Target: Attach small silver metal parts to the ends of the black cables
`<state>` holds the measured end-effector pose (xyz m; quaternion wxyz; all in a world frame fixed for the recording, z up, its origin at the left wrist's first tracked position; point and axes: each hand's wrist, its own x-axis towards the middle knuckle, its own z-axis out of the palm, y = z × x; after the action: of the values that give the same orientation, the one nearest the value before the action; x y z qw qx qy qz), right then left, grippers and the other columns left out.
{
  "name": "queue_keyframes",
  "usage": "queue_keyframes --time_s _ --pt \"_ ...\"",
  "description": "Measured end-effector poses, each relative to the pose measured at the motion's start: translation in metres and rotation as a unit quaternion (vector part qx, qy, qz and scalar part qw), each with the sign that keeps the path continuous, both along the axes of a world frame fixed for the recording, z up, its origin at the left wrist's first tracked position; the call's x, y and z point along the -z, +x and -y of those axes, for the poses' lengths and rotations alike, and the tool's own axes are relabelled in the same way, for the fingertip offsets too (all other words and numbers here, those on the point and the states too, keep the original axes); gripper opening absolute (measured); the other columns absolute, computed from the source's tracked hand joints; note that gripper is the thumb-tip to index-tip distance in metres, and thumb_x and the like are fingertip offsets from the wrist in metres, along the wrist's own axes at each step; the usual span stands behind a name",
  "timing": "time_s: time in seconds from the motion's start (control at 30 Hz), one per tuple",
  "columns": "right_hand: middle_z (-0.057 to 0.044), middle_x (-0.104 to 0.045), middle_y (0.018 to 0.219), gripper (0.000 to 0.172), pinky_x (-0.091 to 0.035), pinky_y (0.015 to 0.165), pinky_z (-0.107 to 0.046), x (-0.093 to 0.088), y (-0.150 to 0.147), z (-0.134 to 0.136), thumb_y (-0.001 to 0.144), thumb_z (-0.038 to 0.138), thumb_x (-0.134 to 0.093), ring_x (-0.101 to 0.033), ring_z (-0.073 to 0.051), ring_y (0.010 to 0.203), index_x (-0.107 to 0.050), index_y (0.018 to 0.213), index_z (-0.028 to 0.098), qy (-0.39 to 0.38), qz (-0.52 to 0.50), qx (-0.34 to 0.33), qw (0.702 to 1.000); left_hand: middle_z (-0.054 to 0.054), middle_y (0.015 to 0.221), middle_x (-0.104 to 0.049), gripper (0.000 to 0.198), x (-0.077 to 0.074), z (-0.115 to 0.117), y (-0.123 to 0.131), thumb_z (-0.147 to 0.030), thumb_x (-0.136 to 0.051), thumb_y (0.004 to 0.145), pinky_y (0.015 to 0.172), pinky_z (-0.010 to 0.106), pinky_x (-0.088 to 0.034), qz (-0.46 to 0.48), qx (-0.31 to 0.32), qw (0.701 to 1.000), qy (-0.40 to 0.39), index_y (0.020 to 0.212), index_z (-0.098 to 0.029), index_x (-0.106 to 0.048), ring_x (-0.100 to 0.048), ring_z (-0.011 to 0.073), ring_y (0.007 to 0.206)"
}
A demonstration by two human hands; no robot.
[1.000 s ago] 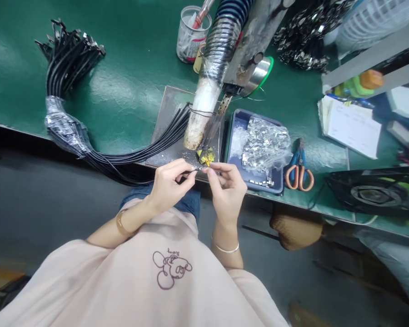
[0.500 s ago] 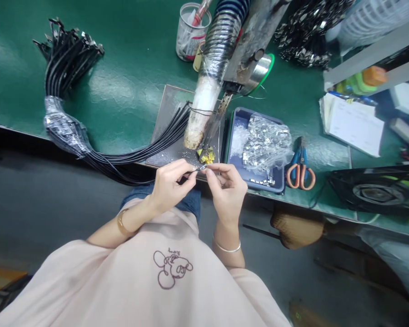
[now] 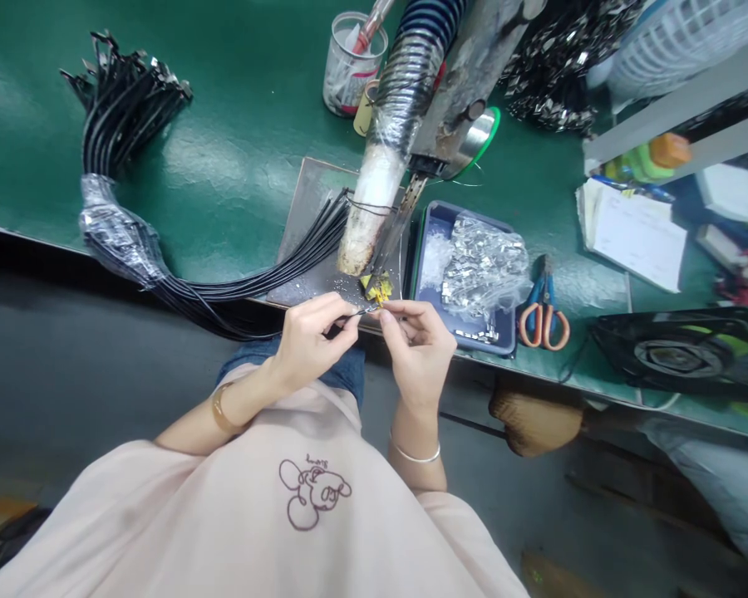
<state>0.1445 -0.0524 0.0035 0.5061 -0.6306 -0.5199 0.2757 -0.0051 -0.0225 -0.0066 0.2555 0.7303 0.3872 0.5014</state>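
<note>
My left hand (image 3: 317, 336) is closed in a pinch on the end of a thin black cable (image 3: 349, 315). At that cable's tip a small silvery metal connector (image 3: 370, 309) shows, pinched by the fingertips of my right hand (image 3: 419, 349). Both hands meet at the bench's front edge, and the fingers partly hide the join. Just beyond them lies a yellow sponge (image 3: 380, 287) below a pointed metal tool (image 3: 394, 237). A bundle of black cables (image 3: 249, 286) runs in from the left onto a grey plate (image 3: 305, 199).
A white-tipped hose (image 3: 371, 208) hangs over the plate. To the right stand a blue tray (image 3: 429, 311) with a bag of metal connectors (image 3: 483, 262), orange-handled cutters (image 3: 543, 311) and a black fan (image 3: 679, 353). Behind are a clear cup (image 3: 349, 75) and a wire spool (image 3: 479, 137).
The view has shifted slightly. Both hands keep their pinch at nearly the same place, with my right fingertips a touch further right along the piece.
</note>
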Motion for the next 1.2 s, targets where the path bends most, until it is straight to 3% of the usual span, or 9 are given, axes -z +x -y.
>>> queue_keyframes --time_s 0.87,0.97,1.1,1.2 --pt "-0.001 -0.075 0.075 0.008 -0.051 0.051 -0.023 0.0008 -0.0022 0.0023 0.087 0.03 -0.067 -0.067 -0.013 0.058 -0.069 0.089 0.022 -0.004 0.016 -0.015 1.0 -0.005 0.062 -0.054 0.019 0.0025 0.0002 -0.0016 -0.004 -0.059 0.085 0.056 0.021 -0.04 -0.016 0.004 1.0 0.004 0.072 -0.018 -0.061 -0.046 0.0091 0.055" --pt "-0.001 -0.075 0.075 0.009 -0.046 0.048 -0.022 0.0019 -0.0028 0.0029 0.088 0.031 -0.067 -0.062 -0.011 0.053 -0.07 0.089 0.022 -0.003 0.032 -0.02 0.999 -0.005 0.062 -0.054 0.018 0.0037 0.0002 -0.002 -0.005 -0.059 0.086 0.055 0.021 -0.039 -0.021 0.001 1.0 0.001 0.073 -0.017 -0.061 -0.046 0.0089 0.055" --pt "0.003 -0.072 0.07 0.007 -0.036 0.043 -0.022 0.0019 -0.0028 0.004 0.088 0.028 -0.067 -0.046 -0.007 0.043 -0.071 0.088 0.022 0.017 0.077 -0.015 0.997 -0.005 0.062 -0.054 0.018 0.0038 0.0004 -0.0029 -0.005 -0.059 0.086 0.054 0.021 -0.039 -0.025 0.0 1.0 0.001 0.073 -0.017 -0.06 -0.046 0.0088 0.055" --pt "0.002 -0.073 0.07 0.007 -0.039 0.045 -0.023 0.0019 -0.0024 0.0049 0.088 0.028 -0.067 -0.05 -0.008 0.045 -0.071 0.089 0.022 0.023 0.099 -0.014 0.995 -0.004 0.062 -0.056 0.017 0.0035 0.0006 -0.0032 -0.006 -0.059 0.086 0.055 0.021 -0.04 -0.029 0.004 1.0 0.002 0.073 -0.017 -0.061 -0.047 0.0089 0.055"
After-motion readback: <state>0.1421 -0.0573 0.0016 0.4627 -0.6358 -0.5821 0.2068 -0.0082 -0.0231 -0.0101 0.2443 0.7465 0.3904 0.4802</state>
